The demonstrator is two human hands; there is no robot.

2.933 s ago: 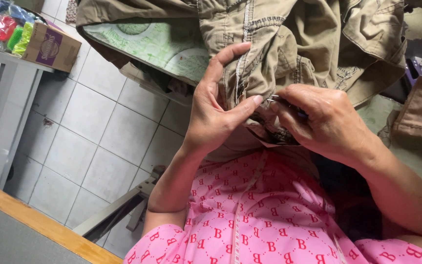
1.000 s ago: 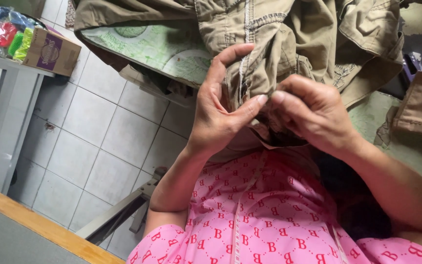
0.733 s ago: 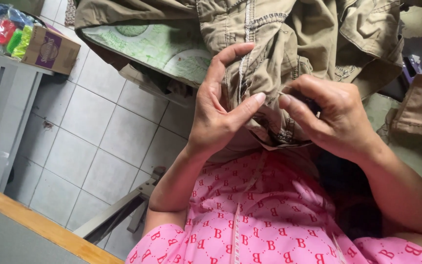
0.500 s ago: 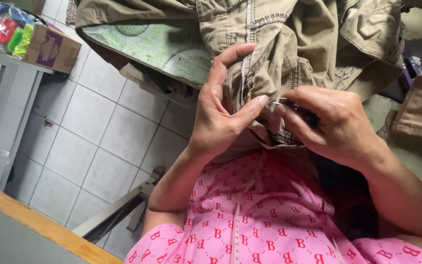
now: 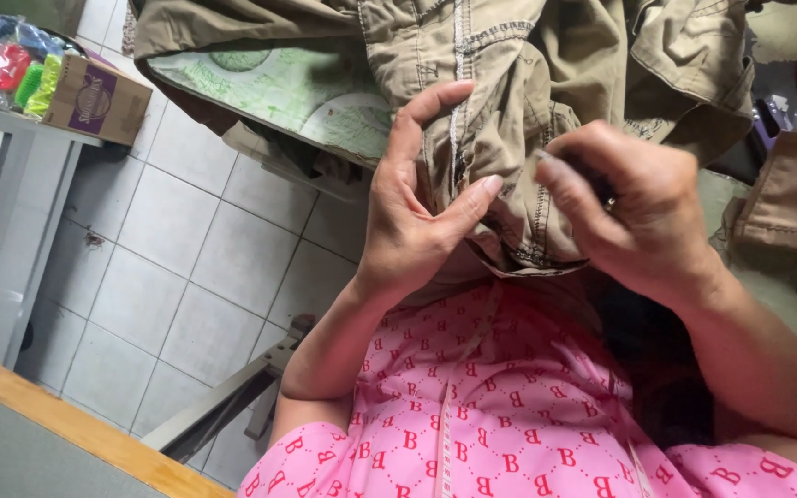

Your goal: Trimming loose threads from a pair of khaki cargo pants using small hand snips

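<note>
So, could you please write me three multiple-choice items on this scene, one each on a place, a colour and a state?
1. Where does the cardboard box sit?
A. on the grey table at upper left
B. on the tiled floor
C. on the person's lap

2. What colour is the garment being handled?
A. navy
B. khaki
C. white

3. How does the left hand meet the garment?
A. resting flat, away from it
B. thumb and fingers pinching a seamed fold
C. closed in a fist beneath it

Answers: 1 A, the box stands on the tabletop; 2 B, the cloth is tan; 3 B, the thumb presses the fold, while the right hand grips beside it.
</note>
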